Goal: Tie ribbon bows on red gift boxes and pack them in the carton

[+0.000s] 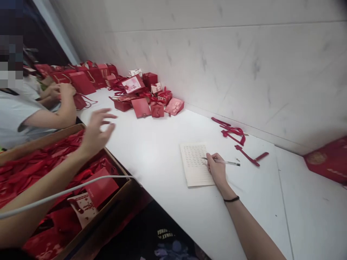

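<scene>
Right of centre in the frame, a pen [227, 162] is held in the closed grip of the right hand [218, 172], its tip over the written page of a notepad [196, 176] on the white table [159, 144]. At centre left, the left hand [97, 131] (slightly blurred) is raised, its grip spread, near a carton [51, 138] of red packages [101, 187].

The notepad [199, 177] is matt paper, the pen [231, 163] clear plastic. The table [157, 151] looks smooth; right, ribbons [255, 162] look like soft cloth; near left, the box [126, 184] is cardboard.
</scene>
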Demonstrator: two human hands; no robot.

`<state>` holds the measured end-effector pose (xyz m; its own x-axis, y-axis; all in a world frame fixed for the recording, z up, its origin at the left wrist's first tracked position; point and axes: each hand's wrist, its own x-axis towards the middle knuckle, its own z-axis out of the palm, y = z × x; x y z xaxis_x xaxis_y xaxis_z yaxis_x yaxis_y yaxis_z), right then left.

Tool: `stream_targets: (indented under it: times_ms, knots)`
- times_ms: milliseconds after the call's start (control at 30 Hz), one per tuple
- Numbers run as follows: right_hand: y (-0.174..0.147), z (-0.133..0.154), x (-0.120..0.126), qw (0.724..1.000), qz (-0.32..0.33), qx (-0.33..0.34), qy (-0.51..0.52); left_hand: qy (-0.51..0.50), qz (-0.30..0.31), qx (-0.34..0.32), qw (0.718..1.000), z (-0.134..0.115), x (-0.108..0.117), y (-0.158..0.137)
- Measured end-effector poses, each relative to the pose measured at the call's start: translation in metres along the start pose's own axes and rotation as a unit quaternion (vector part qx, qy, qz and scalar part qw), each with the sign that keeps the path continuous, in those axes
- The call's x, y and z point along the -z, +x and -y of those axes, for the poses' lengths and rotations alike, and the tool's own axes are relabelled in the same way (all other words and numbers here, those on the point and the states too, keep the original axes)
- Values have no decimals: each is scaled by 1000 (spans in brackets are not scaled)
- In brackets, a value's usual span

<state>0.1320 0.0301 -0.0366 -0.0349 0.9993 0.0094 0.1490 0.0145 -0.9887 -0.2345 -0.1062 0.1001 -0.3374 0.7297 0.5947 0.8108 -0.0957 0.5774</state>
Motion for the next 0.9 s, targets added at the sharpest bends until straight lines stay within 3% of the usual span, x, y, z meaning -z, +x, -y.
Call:
stream_targets:
  times_ms: [133, 267, 367, 467, 600, 767, 900]
  knots:
    - [5, 0, 3, 998, 58, 2, 18, -84, 155, -69, 982, -42, -125, 20]
    - [7, -4, 3, 997, 70, 21, 28, -168, 223, 33, 960, -73, -237, 9]
    - [7, -11, 0, 996, 75, 33, 33, -198, 200, 112, 953, -80, -286, -6]
    - [6, -15, -1, 997, 67, 33, 32, -200, 173, 141, 954, -75, -301, -17]
    - [3, -11, 0, 998, 38, 54, -22, -184, 168, 173, 953, -67, -299, -18]
    - [-3, -4, 1, 995, 60, 31, -76, -80, 219, 109, 966, -71, -299, -14]
    - [-4, -7, 0, 992, 75, 22, -95, -60, 232, 101, 966, -75, -299, -15]
